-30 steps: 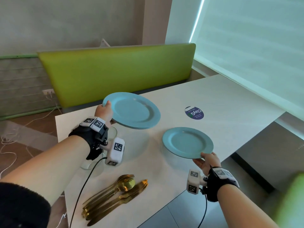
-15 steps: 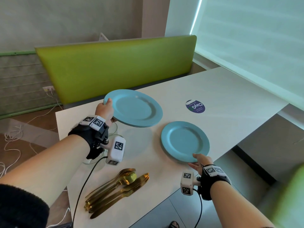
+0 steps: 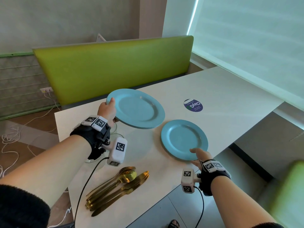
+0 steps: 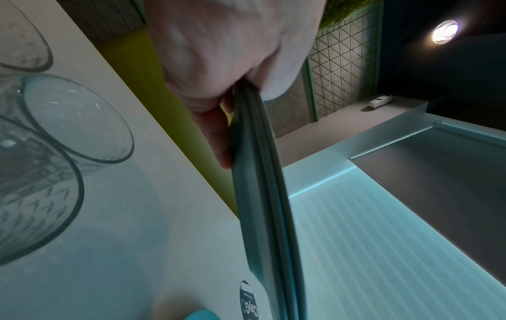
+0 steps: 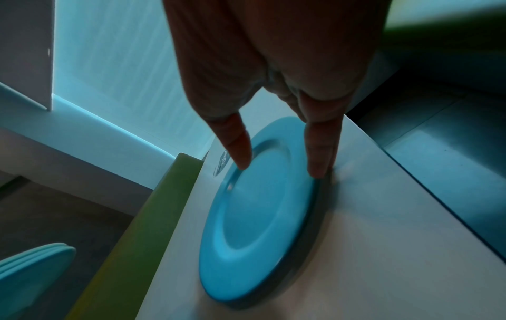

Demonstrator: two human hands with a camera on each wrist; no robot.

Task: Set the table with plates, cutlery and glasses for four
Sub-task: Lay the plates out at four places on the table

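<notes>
My left hand (image 3: 108, 111) grips a stack of blue plates (image 3: 137, 109) by the left rim, thumb on top, and holds it tilted above the white table (image 3: 230, 96). The left wrist view shows the stack of plates (image 4: 263, 194) edge-on, pinched between thumb and fingers of the left hand (image 4: 232, 91). A single blue plate (image 3: 182, 139) lies flat near the table's right front edge. My right hand (image 3: 198, 154) touches its near rim with straight fingers. In the right wrist view, the right hand (image 5: 279, 168) has its thumb on the single plate (image 5: 260, 216) and its fingers at the edge.
Gold cutlery (image 3: 118, 183) lies bundled at the front of the table. Clear glasses (image 4: 76, 119) stand under my left wrist. A round sticker (image 3: 193, 105) marks the tabletop. A green bench (image 3: 111, 66) runs behind the table. Cables (image 3: 9, 140) lie on the floor at left.
My right hand has lowered the single plate onto the table and its fingers have straightened at the rim. The left hand still holds the stack in the air.
</notes>
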